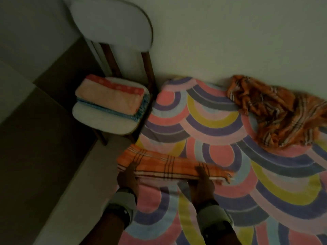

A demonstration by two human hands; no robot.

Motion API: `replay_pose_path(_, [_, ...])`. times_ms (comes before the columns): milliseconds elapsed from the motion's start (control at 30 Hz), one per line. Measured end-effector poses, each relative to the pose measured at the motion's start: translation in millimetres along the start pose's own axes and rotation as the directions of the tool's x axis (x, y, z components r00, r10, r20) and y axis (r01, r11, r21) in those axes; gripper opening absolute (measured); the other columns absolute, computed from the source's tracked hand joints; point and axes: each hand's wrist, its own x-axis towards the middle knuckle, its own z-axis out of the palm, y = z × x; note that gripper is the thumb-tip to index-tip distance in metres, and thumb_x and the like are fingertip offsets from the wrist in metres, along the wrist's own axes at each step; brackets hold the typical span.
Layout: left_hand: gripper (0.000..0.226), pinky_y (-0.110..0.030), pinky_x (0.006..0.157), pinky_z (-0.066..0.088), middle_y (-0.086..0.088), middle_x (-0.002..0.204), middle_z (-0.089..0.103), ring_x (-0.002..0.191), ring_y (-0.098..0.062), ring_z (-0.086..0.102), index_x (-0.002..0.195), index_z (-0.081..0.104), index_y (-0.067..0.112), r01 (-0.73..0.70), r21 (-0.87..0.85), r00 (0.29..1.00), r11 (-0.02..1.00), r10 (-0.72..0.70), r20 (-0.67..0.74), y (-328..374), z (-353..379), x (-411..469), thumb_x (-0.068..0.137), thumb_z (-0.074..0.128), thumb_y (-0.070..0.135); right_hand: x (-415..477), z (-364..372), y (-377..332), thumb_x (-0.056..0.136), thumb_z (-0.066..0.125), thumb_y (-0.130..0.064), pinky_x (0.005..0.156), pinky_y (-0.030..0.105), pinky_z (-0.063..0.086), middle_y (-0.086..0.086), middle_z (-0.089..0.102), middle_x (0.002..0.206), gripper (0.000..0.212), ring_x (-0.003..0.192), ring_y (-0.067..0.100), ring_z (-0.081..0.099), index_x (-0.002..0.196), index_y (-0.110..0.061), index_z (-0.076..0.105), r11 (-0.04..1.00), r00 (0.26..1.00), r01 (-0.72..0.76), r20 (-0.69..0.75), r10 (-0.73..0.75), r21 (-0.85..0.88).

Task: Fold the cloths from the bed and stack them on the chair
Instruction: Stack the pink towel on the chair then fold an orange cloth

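A folded orange checked cloth (169,166) lies as a long strip near the bed's left edge. My left hand (128,175) grips its left end, and my right hand (201,182) grips it right of the middle, fingers curled over the top. Another orange checked cloth (281,112) lies crumpled at the far right of the bed by the wall. On the white chair's seat (99,123) to the left rests a stack: a folded peach towel (109,98) over a folded blue cloth (139,112).
The bed carries a sheet (221,138) with coloured arches. The chair's rounded backrest (113,27) stands against the white wall. Dark floor (35,156) lies left of the bed and chair. Grey wristbands (123,202) sit on both my wrists.
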Motion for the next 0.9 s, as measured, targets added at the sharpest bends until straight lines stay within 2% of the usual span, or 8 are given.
replay_pose_path(200, [0.033, -0.036, 0.076, 0.044, -0.006, 0.109, 0.061, 0.085, -0.026, 0.059, 0.119, 0.056, 0.015, -0.172, -0.089, 0.982, 0.981, 0.178, 0.070, 154, 10, 11, 0.086, 0.061, 0.012, -34, 127, -7, 0.089, 0.059, -0.020, 0.057, 0.011, 0.049, -0.011, 0.070, 0.089, 0.017, 0.086, 0.018, 0.066, 0.103, -0.010, 0.062, 0.997, 0.975, 0.076, 0.210, -0.068, -0.030])
replay_pose_path(267, [0.041, -0.039, 0.083, 0.048, -0.003, 0.119, 0.060, 0.102, -0.028, 0.059, 0.126, 0.053, 0.020, -0.175, -0.115, 0.972, 0.978, 0.190, 0.137, 215, 13, 49, 0.086, 0.061, 0.013, -23, 194, 6, 0.090, 0.055, -0.007, 0.061, 0.019, 0.053, -0.015, 0.072, 0.077, 0.020, 0.094, 0.028, 0.066, 0.109, -0.011, 0.062, 0.996, 0.966, 0.080, 0.244, -0.084, 0.028])
replay_pose_path(367, [0.047, -0.039, 0.081, 0.051, -0.004, 0.121, 0.059, 0.103, -0.025, 0.059, 0.131, 0.049, 0.021, -0.175, -0.134, 0.966, 0.975, 0.196, 0.166, 283, 15, 114, 0.086, 0.060, 0.012, -4, 272, 24, 0.090, 0.048, 0.001, 0.054, 0.031, 0.057, 0.005, 0.071, 0.089, 0.022, 0.072, 0.022, 0.072, 0.102, -0.012, 0.061, 0.977, 0.948, -0.045, 0.316, -0.023, 0.207])
replay_pose_path(500, [0.061, -0.040, 0.072, 0.052, -0.005, 0.124, 0.060, 0.110, -0.030, 0.058, 0.134, 0.046, 0.022, -0.199, -0.127, 0.939, 0.972, 0.226, 0.259, 354, 30, 217, 0.078, 0.067, 0.014, 60, 370, 68, 0.074, 0.058, 0.003, 0.096, 0.053, 0.047, 0.013, 0.061, 0.126, 0.053, 0.109, 0.035, 0.061, 0.125, -0.010, 0.054, 0.969, 0.961, -0.021, 0.273, -0.049, 0.247])
replay_pose_path(600, [0.048, -0.034, 0.071, 0.048, 0.000, 0.116, 0.060, 0.096, -0.020, 0.058, 0.134, 0.046, 0.018, -0.181, -0.074, 0.938, 0.981, 0.195, 0.288, 371, 40, 273, 0.087, 0.058, 0.013, 102, 398, 95, 0.079, 0.053, 0.004, 0.100, 0.055, 0.044, 0.010, 0.060, 0.129, 0.056, 0.114, 0.037, 0.057, 0.130, -0.019, 0.052, 0.965, 0.949, -0.014, 0.309, -0.071, 0.263])
replay_pose_path(700, [0.045, -0.040, 0.088, 0.046, -0.002, 0.136, 0.052, 0.112, -0.026, 0.054, 0.127, 0.051, 0.027, -0.110, 0.007, 0.947, 0.994, 0.103, 0.305, 366, 40, 321, 0.085, 0.064, 0.017, 129, 403, 123, 0.084, 0.052, 0.006, 0.091, 0.046, 0.049, 0.008, 0.057, 0.133, 0.054, 0.115, 0.032, 0.055, 0.131, -0.021, 0.050, 0.979, 0.973, 0.021, 0.220, -0.067, 0.203])
replay_pose_path(800, [0.062, -0.044, 0.103, 0.039, -0.005, 0.149, 0.037, 0.128, -0.029, 0.043, 0.141, 0.032, 0.025, -0.145, 0.119, 0.954, 0.982, 0.107, 0.280, 353, 34, 353, 0.087, 0.063, 0.025, 142, 399, 147, 0.074, 0.069, -0.007, 0.079, 0.036, 0.054, 0.002, 0.054, 0.136, 0.071, 0.119, 0.027, 0.054, 0.137, -0.025, 0.043, 0.992, 0.977, 0.106, 0.179, -0.115, 0.063])
replay_pose_path(900, [0.081, -0.048, 0.113, 0.028, -0.002, 0.156, 0.019, 0.139, -0.028, 0.028, 0.147, 0.014, 0.023, -0.296, 0.242, 0.932, 0.924, 0.224, 0.284, 349, 34, 351, 0.084, 0.065, 0.032, 140, 394, 142, 0.067, 0.077, -0.023, 0.096, 0.043, 0.048, -0.005, 0.051, 0.137, 0.079, 0.124, 0.024, 0.050, 0.137, -0.032, 0.041, 0.982, 0.960, 0.189, 0.217, -0.178, -0.031])
